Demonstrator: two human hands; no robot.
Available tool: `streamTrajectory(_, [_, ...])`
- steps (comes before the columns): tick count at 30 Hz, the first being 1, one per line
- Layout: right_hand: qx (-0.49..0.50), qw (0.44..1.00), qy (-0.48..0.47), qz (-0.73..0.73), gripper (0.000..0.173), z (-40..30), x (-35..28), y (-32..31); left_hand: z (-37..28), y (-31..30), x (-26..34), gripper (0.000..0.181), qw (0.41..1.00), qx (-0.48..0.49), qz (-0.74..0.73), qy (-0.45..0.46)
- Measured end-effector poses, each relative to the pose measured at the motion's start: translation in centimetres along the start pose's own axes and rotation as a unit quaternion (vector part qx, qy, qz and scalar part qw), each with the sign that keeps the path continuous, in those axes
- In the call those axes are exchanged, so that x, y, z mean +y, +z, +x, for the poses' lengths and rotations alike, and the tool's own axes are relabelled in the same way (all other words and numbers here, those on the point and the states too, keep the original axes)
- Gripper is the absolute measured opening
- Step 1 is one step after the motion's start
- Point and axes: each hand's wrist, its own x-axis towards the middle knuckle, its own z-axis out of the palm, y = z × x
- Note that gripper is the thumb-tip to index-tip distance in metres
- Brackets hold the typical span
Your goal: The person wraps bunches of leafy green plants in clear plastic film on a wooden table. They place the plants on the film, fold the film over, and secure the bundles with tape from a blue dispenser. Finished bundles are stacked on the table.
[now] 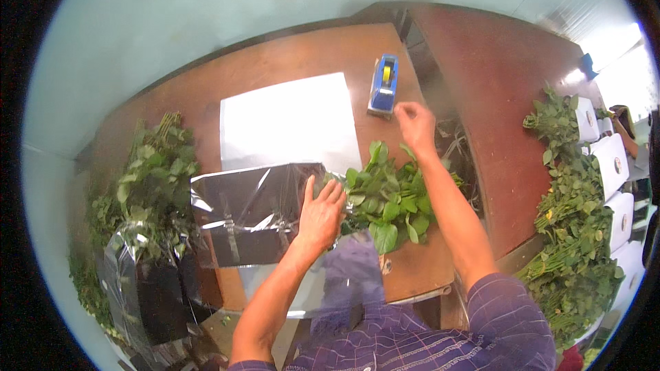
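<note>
My left hand [322, 212] presses flat, fingers spread, on the right end of a black and clear plastic wrapping sleeve [252, 216]. Green leafy stems [394, 198] stick out of that end to the right, under my right forearm. My right hand [415, 124] is raised over the table just below a blue tape dispenser [385, 82] with a yellow core, its thumb and index finger pinched together; whether tape is between them cannot be made out. Behind the sleeve lies a white sheet [289, 121] on the brown wooden table [319, 51].
Wrapped leafy bunches [154, 175] stand at the left in black and clear sleeves. A reddish table [495, 113] is beyond a gap on the right, with many leafy bunches [572, 216] in white wraps [611, 165] along its side. Another person's arm [626, 139] shows at the far right.
</note>
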Motion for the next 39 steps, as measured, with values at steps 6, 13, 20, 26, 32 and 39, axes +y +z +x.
streamTrajectory(6, [-0.012, 0.998, 0.044, -0.04, 0.032, 10.7, 3.2, 3.2, 0.2, -0.3, 0.2, 0.045, 1.0, 0.001, -0.009, 0.004])
streamTrajectory(13, [-0.03, 0.975, 0.142, 0.166, 0.021, 9.7, 1.1, 4.1, 0.1, -0.3, 0.1, 0.043, 1.0, 0.005, -0.019, -0.001])
streamTrajectory(20, [0.006, 0.846, 0.311, 0.434, 0.017, -1.3, 3.3, 5.1, 0.0, 0.1, -0.1, 0.041, 1.0, 0.021, -0.019, -0.005])
streamTrajectory(26, [-0.061, 0.982, 0.123, -0.13, 0.014, 2.5, 12.0, 3.9, 0.8, -1.1, 0.4, 0.042, 0.999, 0.021, -0.024, 0.005])
streamTrajectory(32, [-0.152, 0.96, 0.175, 0.16, 0.024, -6.0, -2.1, 1.8, -0.1, 0.5, -0.2, 0.047, 0.999, 0.035, -0.04, -0.005])
streamTrajectory(39, [-0.164, 0.936, 0.269, 0.159, 0.024, -16.6, -0.8, 7.0, -0.3, 1.1, -0.3, 0.041, 0.998, 0.043, -0.053, -0.011])
